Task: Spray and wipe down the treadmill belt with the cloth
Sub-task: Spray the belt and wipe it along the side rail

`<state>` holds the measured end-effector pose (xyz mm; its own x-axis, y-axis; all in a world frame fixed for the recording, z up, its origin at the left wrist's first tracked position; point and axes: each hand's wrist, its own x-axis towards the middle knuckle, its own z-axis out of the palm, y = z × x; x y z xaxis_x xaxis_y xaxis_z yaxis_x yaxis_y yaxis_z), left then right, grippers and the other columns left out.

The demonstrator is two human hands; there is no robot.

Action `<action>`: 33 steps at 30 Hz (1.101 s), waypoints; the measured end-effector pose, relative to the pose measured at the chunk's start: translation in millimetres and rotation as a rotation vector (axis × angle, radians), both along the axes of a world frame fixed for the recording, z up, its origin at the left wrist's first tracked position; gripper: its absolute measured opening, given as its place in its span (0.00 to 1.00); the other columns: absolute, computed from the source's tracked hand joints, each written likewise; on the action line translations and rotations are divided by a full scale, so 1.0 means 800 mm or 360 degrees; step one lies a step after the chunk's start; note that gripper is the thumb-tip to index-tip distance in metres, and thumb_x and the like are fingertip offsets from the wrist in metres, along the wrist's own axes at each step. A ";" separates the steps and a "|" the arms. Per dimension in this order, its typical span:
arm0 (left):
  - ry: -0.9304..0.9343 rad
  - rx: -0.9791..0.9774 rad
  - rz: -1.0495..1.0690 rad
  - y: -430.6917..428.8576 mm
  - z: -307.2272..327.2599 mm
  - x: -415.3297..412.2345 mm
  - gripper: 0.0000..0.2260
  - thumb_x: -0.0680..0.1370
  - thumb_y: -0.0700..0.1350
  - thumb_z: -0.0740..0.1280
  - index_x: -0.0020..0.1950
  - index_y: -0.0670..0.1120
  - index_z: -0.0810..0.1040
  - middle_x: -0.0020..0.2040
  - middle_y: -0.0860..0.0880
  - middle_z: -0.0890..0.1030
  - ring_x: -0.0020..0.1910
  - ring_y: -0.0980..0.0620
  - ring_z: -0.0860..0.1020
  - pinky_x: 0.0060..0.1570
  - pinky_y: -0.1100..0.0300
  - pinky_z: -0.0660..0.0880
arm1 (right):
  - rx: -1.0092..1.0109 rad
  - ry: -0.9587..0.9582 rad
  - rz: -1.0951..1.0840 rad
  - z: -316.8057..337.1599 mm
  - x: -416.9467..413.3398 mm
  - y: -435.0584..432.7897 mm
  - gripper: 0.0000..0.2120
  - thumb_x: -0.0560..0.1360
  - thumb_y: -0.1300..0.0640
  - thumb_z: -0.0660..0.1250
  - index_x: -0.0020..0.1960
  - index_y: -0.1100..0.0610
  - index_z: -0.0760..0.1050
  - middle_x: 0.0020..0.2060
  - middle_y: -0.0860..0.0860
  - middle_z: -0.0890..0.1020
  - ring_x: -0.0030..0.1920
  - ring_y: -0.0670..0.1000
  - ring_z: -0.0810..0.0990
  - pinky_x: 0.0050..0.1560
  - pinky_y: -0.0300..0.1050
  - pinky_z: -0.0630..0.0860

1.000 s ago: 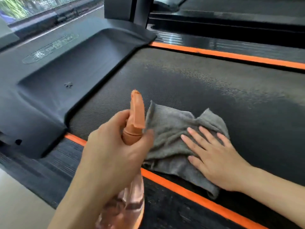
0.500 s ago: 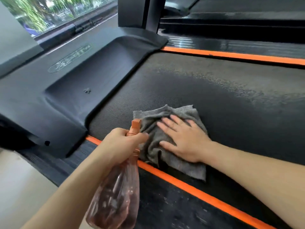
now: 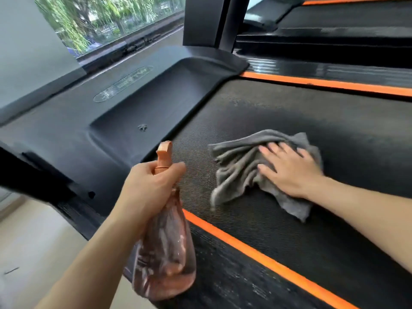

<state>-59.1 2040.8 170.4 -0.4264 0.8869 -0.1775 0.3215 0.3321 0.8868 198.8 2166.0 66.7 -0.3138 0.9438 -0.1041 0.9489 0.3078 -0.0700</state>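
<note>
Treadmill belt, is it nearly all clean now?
Partly. The belt looks darker, wiped, around the grey cloth. The right hand presses flat on that cloth, and the left hand grips the spray bottle. A paler, speckled band by the far orange stripe looks unwiped, so that is left.

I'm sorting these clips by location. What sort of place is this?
Most likely a gym or fitness room: a treadmill belt with orange side stripes, what looks like a second treadmill right beside it, and a large window looking out onto trees.
</note>
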 end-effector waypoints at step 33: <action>0.0504 0.0551 0.0220 -0.079 -0.018 -0.056 0.41 0.65 0.74 0.68 0.68 0.48 0.71 0.53 0.54 0.81 0.51 0.58 0.80 0.57 0.58 0.77 | -0.0504 -0.0211 -0.0453 0.024 0.053 -0.041 0.34 0.79 0.31 0.42 0.80 0.41 0.36 0.80 0.47 0.35 0.79 0.62 0.37 0.75 0.68 0.45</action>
